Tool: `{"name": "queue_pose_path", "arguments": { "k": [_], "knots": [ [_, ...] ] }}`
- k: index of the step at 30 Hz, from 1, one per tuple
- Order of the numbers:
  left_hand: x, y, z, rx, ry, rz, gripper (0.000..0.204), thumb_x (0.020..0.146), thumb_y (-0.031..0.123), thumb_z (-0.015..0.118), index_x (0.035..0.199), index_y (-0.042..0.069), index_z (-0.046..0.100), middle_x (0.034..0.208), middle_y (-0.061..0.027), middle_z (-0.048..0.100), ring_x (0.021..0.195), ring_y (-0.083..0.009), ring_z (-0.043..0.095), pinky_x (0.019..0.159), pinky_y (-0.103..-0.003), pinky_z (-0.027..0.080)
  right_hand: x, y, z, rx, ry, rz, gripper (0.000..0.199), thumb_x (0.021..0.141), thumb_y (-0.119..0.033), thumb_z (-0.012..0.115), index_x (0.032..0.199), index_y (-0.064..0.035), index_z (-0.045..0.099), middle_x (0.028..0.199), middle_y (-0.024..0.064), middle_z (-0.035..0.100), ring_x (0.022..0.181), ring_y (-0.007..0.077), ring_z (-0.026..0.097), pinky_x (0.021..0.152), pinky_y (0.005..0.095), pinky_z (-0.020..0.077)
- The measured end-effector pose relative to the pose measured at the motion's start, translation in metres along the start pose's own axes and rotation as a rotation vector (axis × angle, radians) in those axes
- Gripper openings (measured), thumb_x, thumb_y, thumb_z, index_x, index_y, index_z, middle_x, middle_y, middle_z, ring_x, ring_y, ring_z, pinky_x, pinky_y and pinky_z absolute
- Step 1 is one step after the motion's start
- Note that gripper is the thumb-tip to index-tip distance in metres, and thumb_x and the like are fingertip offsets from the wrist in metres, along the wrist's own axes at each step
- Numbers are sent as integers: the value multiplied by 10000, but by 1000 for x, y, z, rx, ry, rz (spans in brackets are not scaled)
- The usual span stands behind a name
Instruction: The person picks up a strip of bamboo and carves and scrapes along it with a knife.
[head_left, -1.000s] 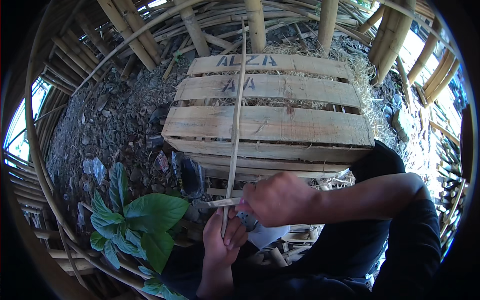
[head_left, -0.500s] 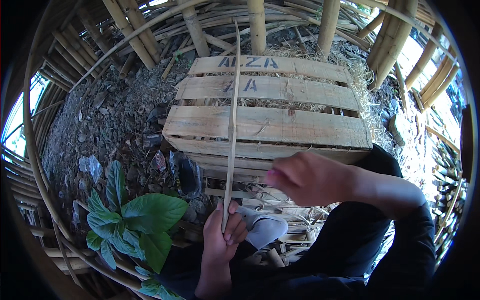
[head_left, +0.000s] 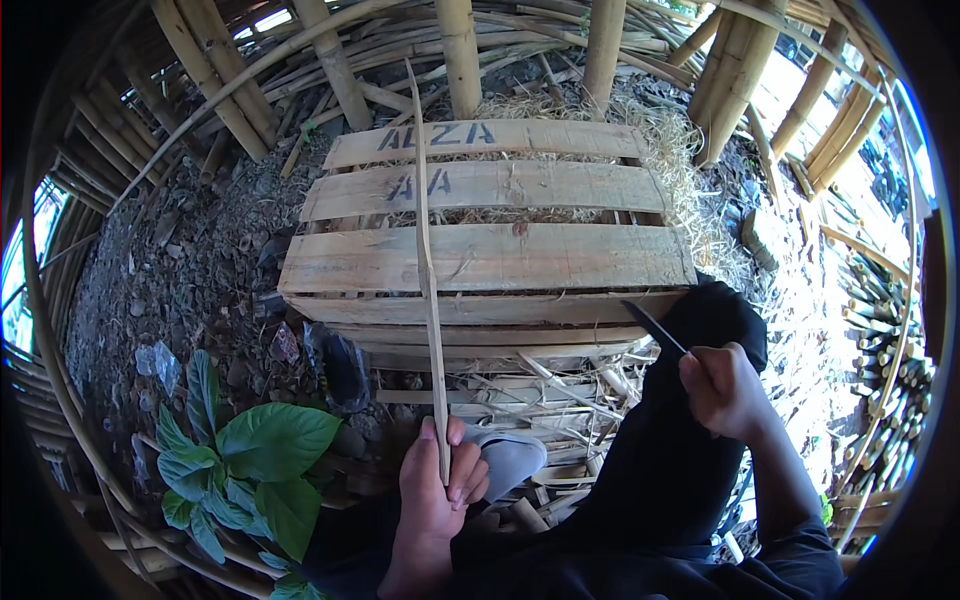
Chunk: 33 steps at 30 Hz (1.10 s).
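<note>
A long, thin bamboo strip (head_left: pixel 427 270) stretches away from me, across the slatted wooden crate (head_left: pixel 560 250). My left hand (head_left: pixel 440 468) is closed around its near end, the thumb along one side and the fingers on the other. Over by my dark-clad knee, my right hand (head_left: pixel 722 388) grips a knife (head_left: pixel 655 328), its handle hidden in the fist. The dark blade points to the upper left, near the crate's front right corner, and is apart from the strip.
Bamboo poles (head_left: pixel 460 60) stand behind the crate. A leafy plant (head_left: pixel 270 445) grows at the lower left, near plastic scraps (head_left: pixel 158 362). My light grey shoe (head_left: pixel 512 462) rests among bamboo offcuts (head_left: pixel 540 400). Cut bamboo (head_left: pixel 890 390) is stacked at the far right.
My right hand has swung right and slightly down, away from the strip, and the knife blade now shows. The left hand keeps its hold; the whole view has shifted a little.
</note>
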<state>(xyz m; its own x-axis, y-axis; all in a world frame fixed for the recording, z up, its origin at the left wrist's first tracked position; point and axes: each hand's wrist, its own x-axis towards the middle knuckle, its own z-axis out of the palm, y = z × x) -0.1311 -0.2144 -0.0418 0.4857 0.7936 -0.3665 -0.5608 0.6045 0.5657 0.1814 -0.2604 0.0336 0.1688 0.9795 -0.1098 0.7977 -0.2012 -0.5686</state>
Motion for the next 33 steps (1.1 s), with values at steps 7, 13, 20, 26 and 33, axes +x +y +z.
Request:
{"name": "queue_pose_path", "arguments": {
  "k": [7,13,20,26,33],
  "knots": [
    [-2,2,-1,-18,-13,10,326,1028,446,318,929,161,441,461,71,286,366,-50,232,387,-216,180,33,6,20,-115,123,-259,238,905,-128,578,714,14,588,573,193,541,584,394,542,570,465,443],
    [-2,5,-8,-36,-33,46,307,1032,411,322,942,146,448,465,75,284,367,-46,240,382,-212,177,74,-26,29,-101,-102,-440,226,911,-141,583,758,25,583,811,199,593,766,370,601,698,446,481],
    [-8,18,-19,-24,-23,94,279,1033,362,325,943,128,446,466,76,289,364,-42,252,376,-200,191,97,-123,51,-658,95,-1128,362,932,-363,539,922,-22,659,1466,121,362,1399,263,288,1142,547,223],
    [-6,18,-24,-54,-4,109,293,1034,365,331,935,113,444,465,76,295,364,-44,253,373,-203,198,126,-140,81,-765,401,-1324,474,951,-448,472,1104,-47,672,1485,82,367,1433,239,232,1154,590,153],
    [1,17,-28,-38,2,66,332,1029,393,338,947,93,455,479,62,314,384,-52,247,405,-213,196,113,-121,104,-764,282,-1243,416,941,-410,493,1140,-95,677,1448,105,410,1406,276,279,1119,641,195]
  ]
}}
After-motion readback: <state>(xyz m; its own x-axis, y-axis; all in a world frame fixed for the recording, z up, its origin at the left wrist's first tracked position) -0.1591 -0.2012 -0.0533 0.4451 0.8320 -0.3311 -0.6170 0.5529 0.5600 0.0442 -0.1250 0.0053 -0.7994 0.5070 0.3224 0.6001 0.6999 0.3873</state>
